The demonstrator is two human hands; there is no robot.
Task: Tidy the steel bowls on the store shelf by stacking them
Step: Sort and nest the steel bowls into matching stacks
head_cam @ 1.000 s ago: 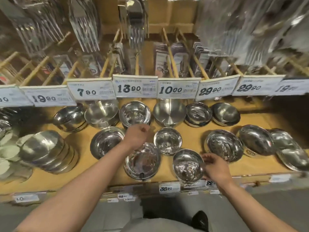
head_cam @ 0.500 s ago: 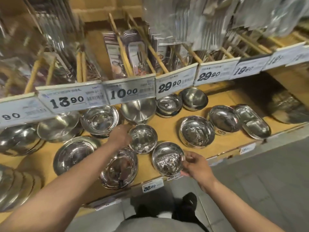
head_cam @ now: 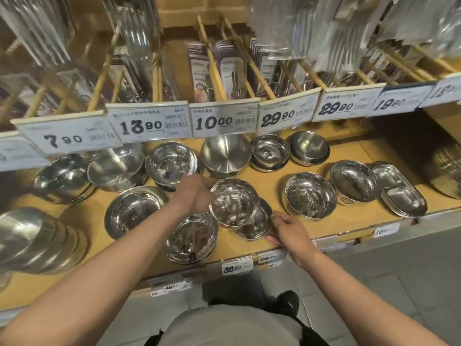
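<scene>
Several steel bowls sit on a wooden store shelf [head_cam: 269,186]. My left hand [head_cam: 193,193] grips the left rim of a small steel bowl [head_cam: 233,203] and holds it tilted just above a second small bowl [head_cam: 257,224]. My right hand [head_cam: 287,229] holds the right rim of that lower bowl near the shelf's front edge. A wider bowl [head_cam: 190,237] lies under my left wrist. Another bowl [head_cam: 132,211] lies to the left of it.
The back row has bowls [head_cam: 171,163], an upturned bowl [head_cam: 225,153] and stacked bowls [head_cam: 269,152]. At the right sit a bowl [head_cam: 310,197], another bowl [head_cam: 354,181] and divided trays [head_cam: 399,193]. A leaning stack of bowls [head_cam: 37,243] fills the left. Price tags [head_cam: 224,119] and hanging cutlery overhang the shelf.
My left hand has lifted the small bowl and carried it right and forward over the bowl at my right hand. The camera has swung back to the left.
</scene>
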